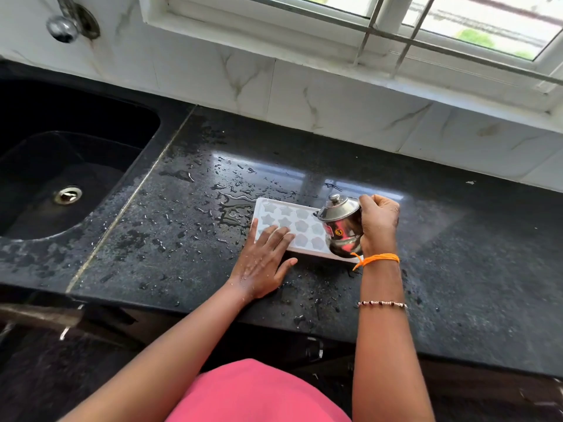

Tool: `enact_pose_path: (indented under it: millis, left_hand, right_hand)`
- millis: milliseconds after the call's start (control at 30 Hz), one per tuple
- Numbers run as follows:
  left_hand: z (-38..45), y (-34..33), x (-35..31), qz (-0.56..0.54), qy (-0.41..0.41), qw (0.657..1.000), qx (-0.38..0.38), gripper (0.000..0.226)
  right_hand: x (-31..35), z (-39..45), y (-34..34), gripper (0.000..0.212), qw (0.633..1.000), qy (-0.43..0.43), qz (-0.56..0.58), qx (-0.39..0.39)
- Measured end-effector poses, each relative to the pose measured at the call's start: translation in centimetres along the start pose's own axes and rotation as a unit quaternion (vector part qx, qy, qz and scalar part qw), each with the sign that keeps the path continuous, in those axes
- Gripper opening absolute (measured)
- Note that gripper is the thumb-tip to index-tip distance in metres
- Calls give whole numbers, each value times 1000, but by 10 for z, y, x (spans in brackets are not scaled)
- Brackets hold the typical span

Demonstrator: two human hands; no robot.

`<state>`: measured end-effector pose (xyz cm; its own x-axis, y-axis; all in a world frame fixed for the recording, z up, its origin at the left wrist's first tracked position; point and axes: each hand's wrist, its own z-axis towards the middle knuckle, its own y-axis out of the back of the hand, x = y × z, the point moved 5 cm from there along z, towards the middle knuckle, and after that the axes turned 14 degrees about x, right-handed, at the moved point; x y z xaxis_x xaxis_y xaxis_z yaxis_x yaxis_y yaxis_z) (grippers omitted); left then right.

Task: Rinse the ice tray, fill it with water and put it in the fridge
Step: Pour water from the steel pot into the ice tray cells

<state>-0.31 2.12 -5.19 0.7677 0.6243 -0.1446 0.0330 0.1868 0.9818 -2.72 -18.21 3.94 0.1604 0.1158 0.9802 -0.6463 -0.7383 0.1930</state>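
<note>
The only readable mark is a digit "3" on a small round orange-yellow sticker [338,232], stuck beside a red label whose print is too small to read, on the belly of the shiny lidded steel pot [341,226] that the right hand [379,222] grips.

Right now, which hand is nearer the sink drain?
Left. The left hand lies flat on the near-left end of the ice tray, on the side toward the sink drain. The right hand grips the steel pot over the tray's far-right end.
</note>
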Motion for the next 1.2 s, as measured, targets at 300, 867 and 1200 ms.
enact_pose_path:
  millis: [300, 867, 1200]
  left_hand:
    - [1, -1, 0, -8, -7, 1000, -4, 53]
    - [0, -2, 0, -8, -10, 1000, -2, 53]
    - [1, -2, 0, -11, -11, 1000, -2, 54]
  right_hand:
    - [6, -5, -12, 34, 996, 14, -90, 6]
    - [12, -9, -6, 35, 992, 11, -121, -14]
    - [13, -10, -8, 33, 992, 14, -123, -7]
